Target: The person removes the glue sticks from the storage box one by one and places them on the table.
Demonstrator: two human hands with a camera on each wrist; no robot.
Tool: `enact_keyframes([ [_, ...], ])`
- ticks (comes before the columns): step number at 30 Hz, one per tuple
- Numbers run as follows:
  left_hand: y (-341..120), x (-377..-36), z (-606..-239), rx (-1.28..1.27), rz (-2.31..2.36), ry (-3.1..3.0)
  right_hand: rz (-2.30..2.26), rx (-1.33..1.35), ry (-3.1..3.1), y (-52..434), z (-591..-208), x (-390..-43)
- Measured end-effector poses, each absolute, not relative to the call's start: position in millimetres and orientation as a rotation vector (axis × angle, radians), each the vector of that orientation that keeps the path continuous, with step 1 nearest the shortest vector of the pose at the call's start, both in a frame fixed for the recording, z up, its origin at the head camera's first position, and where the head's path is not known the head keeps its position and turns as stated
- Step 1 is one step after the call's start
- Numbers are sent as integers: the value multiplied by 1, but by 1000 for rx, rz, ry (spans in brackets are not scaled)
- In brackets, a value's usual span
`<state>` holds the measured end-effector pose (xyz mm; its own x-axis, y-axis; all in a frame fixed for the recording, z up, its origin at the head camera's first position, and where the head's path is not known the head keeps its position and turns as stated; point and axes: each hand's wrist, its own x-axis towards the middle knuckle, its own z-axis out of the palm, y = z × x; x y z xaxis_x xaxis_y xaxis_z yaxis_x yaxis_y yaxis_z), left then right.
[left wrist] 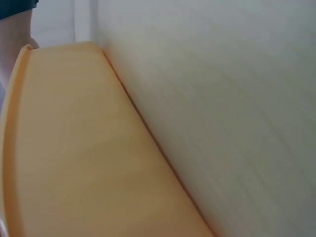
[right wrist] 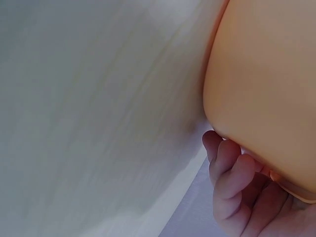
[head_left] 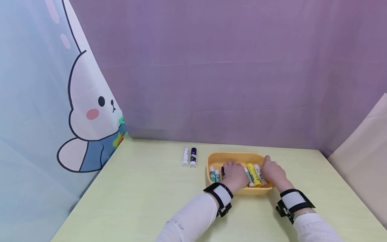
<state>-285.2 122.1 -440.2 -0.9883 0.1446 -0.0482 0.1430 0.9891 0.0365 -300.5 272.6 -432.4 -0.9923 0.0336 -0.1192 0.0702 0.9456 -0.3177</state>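
A yellow-orange plastic basket (head_left: 254, 191) stands on the table, with several glue sticks lying side by side in it. My left hand (head_left: 235, 175) reaches over the near wall into its middle; its fingertips are hidden, so what they hold does not show. Just left of those fingers a dark glue stick (head_left: 223, 171) is partly covered. To the hand's right lie a yellow glue stick (head_left: 254, 175) and a whitish one (head_left: 260, 174). My right hand (head_left: 273, 172) grips the basket's right side, thumb at the rim; its curled fingers (right wrist: 234, 173) touch the outside wall in the right wrist view.
A white glue stick (head_left: 185, 156) and a dark purple one (head_left: 193, 157) lie parallel on the pale table (head_left: 136, 195), left of the basket. A purple curtain (head_left: 223, 74) hangs behind the table, and a rabbit-print cloth (head_left: 87, 117) is at the left.
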Motion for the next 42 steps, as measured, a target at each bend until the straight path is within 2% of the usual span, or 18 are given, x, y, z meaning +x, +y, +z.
enact_keyframes([
  [13, 131, -290, -445, 197, 216, 3046, -470, 41, 3029, 273, -433, -300],
  [42, 115, -284, -437, 262, 580, 2972, -466, 39, 3022, 274, -435, -302],
])
